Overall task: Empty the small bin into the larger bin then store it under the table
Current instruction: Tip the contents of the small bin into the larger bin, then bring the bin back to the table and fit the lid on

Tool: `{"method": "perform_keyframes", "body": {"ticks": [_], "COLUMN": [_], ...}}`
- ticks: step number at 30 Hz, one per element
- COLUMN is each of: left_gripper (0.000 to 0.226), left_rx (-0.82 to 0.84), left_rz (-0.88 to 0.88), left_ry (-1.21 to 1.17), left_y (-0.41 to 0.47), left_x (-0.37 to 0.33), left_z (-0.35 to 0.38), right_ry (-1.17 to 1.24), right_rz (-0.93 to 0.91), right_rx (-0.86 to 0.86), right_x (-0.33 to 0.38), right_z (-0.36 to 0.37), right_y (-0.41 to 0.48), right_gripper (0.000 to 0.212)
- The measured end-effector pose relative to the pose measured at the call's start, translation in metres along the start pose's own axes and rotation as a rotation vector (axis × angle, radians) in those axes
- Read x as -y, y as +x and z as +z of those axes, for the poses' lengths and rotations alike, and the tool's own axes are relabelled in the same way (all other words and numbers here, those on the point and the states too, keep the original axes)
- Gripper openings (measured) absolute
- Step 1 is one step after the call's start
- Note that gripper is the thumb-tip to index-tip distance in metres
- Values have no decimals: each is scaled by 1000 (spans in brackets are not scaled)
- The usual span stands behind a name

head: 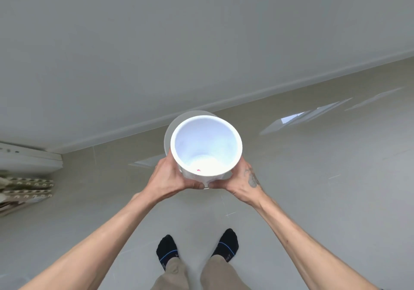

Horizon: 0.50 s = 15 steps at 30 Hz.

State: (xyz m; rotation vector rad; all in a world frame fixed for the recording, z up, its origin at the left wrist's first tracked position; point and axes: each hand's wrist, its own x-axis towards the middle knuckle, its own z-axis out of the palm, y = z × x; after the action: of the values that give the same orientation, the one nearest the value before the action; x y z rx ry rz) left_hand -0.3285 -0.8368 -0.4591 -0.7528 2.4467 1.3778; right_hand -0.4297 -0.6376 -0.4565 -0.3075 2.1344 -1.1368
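I hold the small white bin (pixel 206 143) in front of me with both hands, its mouth facing up toward the camera. Its inside looks bare apart from a tiny pink speck near the bottom. My left hand (pixel 170 177) grips its left side and my right hand (pixel 243 181) grips its right side, thumbs meeting at the near wall. Directly behind and below it, a larger grey round bin (pixel 168 132) shows only as a curved edge at the small bin's upper left, standing by the wall.
Glossy pale tiled floor (pixel 313 188) spreads around my socked feet (pixel 197 249). A grey wall with a skirting board (pixel 246 98) runs diagonally behind. At the left edge are a white door frame (pixel 29 157) and a perforated cardboard-like object (pixel 24 191).
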Motion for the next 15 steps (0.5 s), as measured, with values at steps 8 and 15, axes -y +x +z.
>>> {"method": "perform_keyframes", "body": {"ticks": [8,15], "left_gripper": [115,116], "left_rx": [-43,-88], "left_rz": [16,46], "left_ry": [-200,-363], "left_y": [-62,-130], "left_x": [-116,-217], "left_z": [-72,-134], "right_ry": [36,60], "right_rz": [-75,-157], "right_rx": [58,40], "right_x": [121,224], "right_z": [-77,-137], "right_y": [-54,-124], "right_gripper": [109,96]}}
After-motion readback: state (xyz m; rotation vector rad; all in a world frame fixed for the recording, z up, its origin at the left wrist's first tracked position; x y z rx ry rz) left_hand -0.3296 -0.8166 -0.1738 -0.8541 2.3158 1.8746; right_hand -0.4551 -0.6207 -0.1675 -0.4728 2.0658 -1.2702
